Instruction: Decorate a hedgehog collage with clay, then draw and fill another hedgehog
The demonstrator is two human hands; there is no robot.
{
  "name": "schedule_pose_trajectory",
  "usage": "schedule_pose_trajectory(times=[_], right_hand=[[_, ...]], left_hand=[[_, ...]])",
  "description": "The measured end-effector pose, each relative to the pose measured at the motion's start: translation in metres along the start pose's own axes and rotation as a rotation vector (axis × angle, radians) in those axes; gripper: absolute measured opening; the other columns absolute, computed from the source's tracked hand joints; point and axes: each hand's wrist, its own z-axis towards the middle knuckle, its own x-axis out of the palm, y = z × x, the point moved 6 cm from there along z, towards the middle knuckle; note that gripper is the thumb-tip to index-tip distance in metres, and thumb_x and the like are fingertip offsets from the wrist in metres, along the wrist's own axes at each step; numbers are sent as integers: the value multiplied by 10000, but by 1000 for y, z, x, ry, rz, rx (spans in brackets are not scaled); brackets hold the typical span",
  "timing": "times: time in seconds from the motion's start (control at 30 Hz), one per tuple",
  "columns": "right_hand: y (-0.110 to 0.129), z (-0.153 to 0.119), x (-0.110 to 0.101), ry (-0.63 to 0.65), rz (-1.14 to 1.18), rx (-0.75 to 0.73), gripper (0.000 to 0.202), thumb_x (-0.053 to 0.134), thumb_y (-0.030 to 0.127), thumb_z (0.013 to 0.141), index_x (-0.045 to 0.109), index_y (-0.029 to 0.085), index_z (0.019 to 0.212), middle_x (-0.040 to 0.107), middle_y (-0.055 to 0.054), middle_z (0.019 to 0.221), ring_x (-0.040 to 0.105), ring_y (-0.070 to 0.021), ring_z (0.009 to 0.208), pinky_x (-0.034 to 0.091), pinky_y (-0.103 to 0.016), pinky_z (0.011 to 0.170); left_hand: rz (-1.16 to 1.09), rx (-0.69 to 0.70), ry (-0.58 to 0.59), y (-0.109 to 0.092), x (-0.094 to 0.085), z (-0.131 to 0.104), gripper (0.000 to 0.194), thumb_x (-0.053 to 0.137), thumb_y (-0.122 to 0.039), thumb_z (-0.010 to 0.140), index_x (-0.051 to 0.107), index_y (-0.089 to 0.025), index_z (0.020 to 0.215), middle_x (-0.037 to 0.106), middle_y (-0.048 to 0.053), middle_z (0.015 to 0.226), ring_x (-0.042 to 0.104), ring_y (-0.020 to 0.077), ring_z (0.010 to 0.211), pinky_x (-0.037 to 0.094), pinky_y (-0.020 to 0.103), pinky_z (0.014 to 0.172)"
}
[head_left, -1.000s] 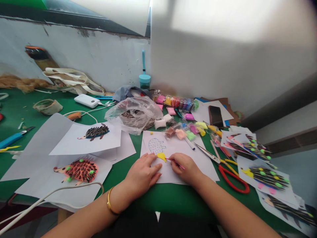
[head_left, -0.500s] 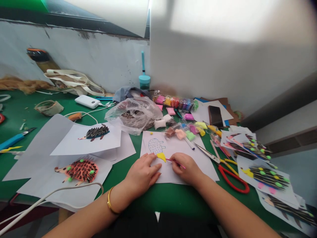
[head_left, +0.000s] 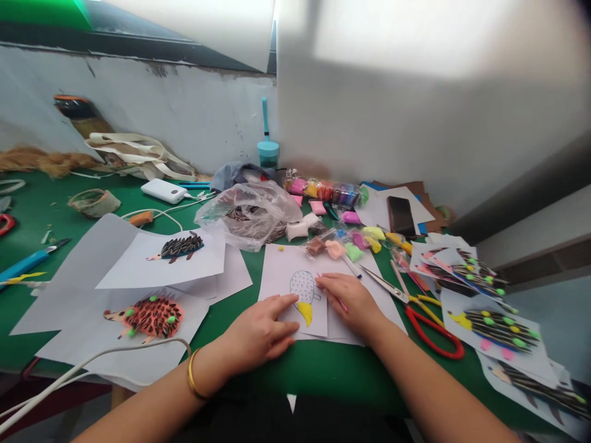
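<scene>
A white sheet (head_left: 277, 277) lies in front of me, with a hedgehog outline (head_left: 302, 284) drawn in blue and a pointed patch of yellow clay (head_left: 304, 312) at its near end. Flat on the sheet beside the clay rests my left hand (head_left: 263, 326), its fingers apart and holding nothing. My right hand (head_left: 346, 301) lies at the sheet's right edge, fingertips near the drawn feet. A thin pink stick (head_left: 342, 305) is tucked in that hand, mostly covered by the fingers.
Red-handled scissors (head_left: 434, 332) lie to the right, beside finished seed hedgehogs (head_left: 501, 332). Soft clay packets (head_left: 335, 248) and a plastic bag of seeds (head_left: 249, 215) are behind the paper. At left are more hedgehog pictures (head_left: 152, 317), a white cable (head_left: 115, 352) and a blue cutter (head_left: 28, 264).
The drawn sheet has shifted right and towards me, turning slightly. My right hand has moved from the clay's tip to the sheet's right edge, the pink stick still in it.
</scene>
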Motion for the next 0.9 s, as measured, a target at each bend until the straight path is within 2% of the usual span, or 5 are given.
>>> schedule_pose_trajectory(times=[0.13, 0.23, 0.47, 0.63, 0.9], right_hand=[[1, -3, -3, 34, -212, 36, 262, 499, 200, 950, 679, 213, 1139, 759, -87, 1006, 697, -239, 928, 490, -385, 832], [-2, -7, -7, 9, -365, 60, 234, 500, 206, 946, 708, 190, 1054, 756, -80, 813, 691, -225, 772, 451, -348, 739], [-3, -9, -10, -46, -541, 91, 218, 505, 235, 934, 719, 196, 935, 724, -70, 720, 629, -200, 634, 382, -325, 628], [-4, -8, -11, -52, -503, 108, 224, 497, 234, 939, 716, 188, 938, 724, -70, 732, 639, -207, 652, 399, -330, 643], [-23, -7, -13, -100, -326, 139, 251, 475, 196, 941, 661, 174, 1108, 738, -96, 1002, 678, -241, 906, 498, -369, 808]], left_hand=[[115, -20, 39, 13, -7, 2, 289, 637, -372, 870, 696, -326, 1149, 466, 81, 1488, 452, 319, 1352, 392, 545, 1095], [209, -83, 60, 27, -7, 7, 345, 639, -418, 871, 667, -340, 1206, 473, 77, 1485, 451, 315, 1352, 362, 542, 1103], [304, -186, 50, 43, -4, 32, 523, 605, -570, 852, 623, -258, 1272, 515, 127, 1438, 438, 348, 1349, 269, 595, 1121], [279, -274, 44, 47, 1, 55, 507, 580, -623, 841, 700, -172, 1039, 544, 174, 1389, 450, 360, 1326, 275, 590, 1122], [126, -361, 83, 56, 23, 46, 823, 669, -627, 765, 458, -147, 1400, 473, 164, 1471, 407, 314, 1384, 269, 499, 1175]])
